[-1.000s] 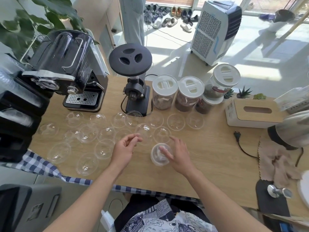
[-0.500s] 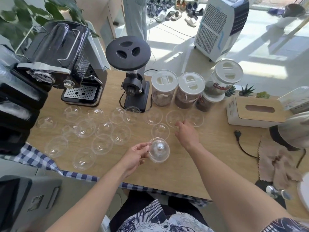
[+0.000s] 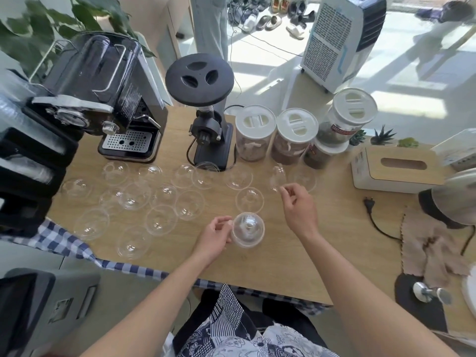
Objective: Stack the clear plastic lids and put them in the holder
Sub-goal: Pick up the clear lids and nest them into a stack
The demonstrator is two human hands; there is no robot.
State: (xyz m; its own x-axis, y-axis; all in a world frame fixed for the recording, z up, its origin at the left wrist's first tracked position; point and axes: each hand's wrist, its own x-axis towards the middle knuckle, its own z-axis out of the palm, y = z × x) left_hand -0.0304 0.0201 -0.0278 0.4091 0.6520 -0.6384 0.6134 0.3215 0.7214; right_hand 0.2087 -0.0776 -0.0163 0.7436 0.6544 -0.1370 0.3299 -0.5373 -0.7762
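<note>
Several clear dome lids point(image 3: 134, 195) lie scattered on the wooden table point(image 3: 273, 258). My left hand point(image 3: 215, 238) grips a small stack of dome lids point(image 3: 247, 233) by its left rim, near the table's front middle. My right hand point(image 3: 298, 206) pinches one clear lid point(image 3: 277, 177) by its edge, tilted up off the table, beside another lid point(image 3: 302, 177) that lies flat. A single lid point(image 3: 249, 199) sits between my hands. The black holder point(image 3: 28, 181) stands at the far left.
An espresso machine point(image 3: 103, 99), a grinder point(image 3: 206, 117) and three white-lidded jars point(image 3: 296, 135) line the back. A tissue box point(image 3: 396, 167), a loose power plug point(image 3: 368, 204) and a beige cloth point(image 3: 435, 246) lie to the right. A checked cloth point(image 3: 59, 240) hangs over the front left edge.
My left hand took the lid stack over from my right hand. My right hand reached back to the far lids and lifted one by its edge.
</note>
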